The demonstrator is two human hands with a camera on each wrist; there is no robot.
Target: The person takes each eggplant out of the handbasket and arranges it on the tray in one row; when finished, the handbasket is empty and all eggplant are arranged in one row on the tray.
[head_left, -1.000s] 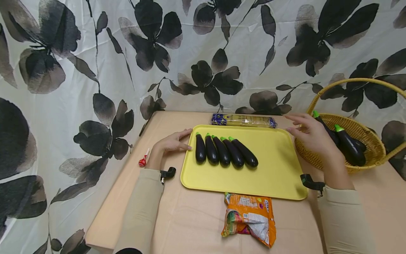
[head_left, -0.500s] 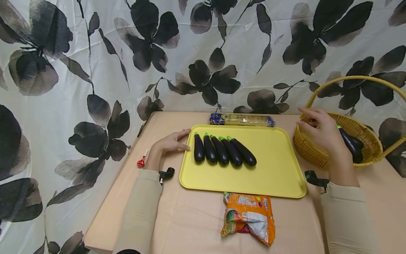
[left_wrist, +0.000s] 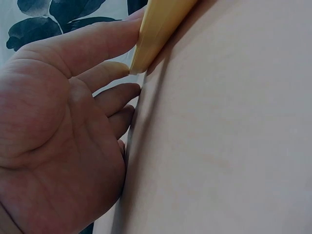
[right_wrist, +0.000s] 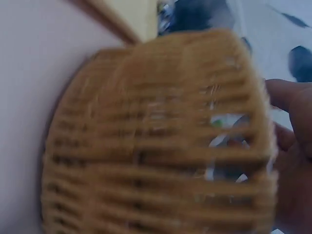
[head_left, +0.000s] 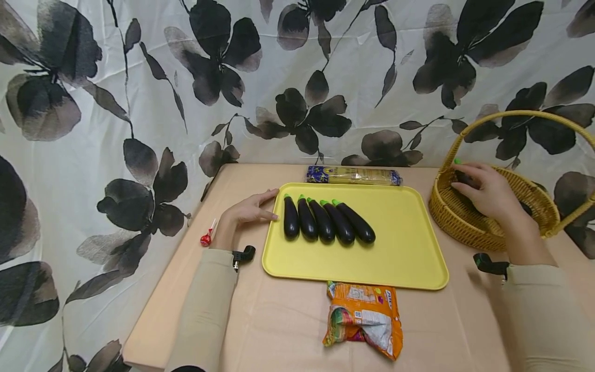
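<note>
In the head view, my left hand [head_left: 248,209] touches the left edge of the yellow tray [head_left: 400,258] with thumb and fingertips, its fingers nearly straight. Several dark purple eggplants [head_left: 325,222] with green tips lie side by side on the tray. My right hand [head_left: 488,188] is inside the wicker basket [head_left: 460,227] at the right. Its thumb and fingers close round an eggplant [head_left: 466,179], whose green tip shows past the fingertips; most of its body is hidden by the hand. In the right wrist view, the basket wall covers much of that hand.
A clear and blue pasta packet [head_left: 353,175] lies behind the tray. An orange snack bag [head_left: 364,320] lies in front of it. A red lollipop [head_left: 206,238] is beside my left wrist. The basket's tall handle [head_left: 525,113] arches up, with a floral curtain [head_left: 297,67] behind.
My right hand has moved right from beside the tray into the basket, its fingers closing round an eggplant there. The left hand stays at the tray's edge.
</note>
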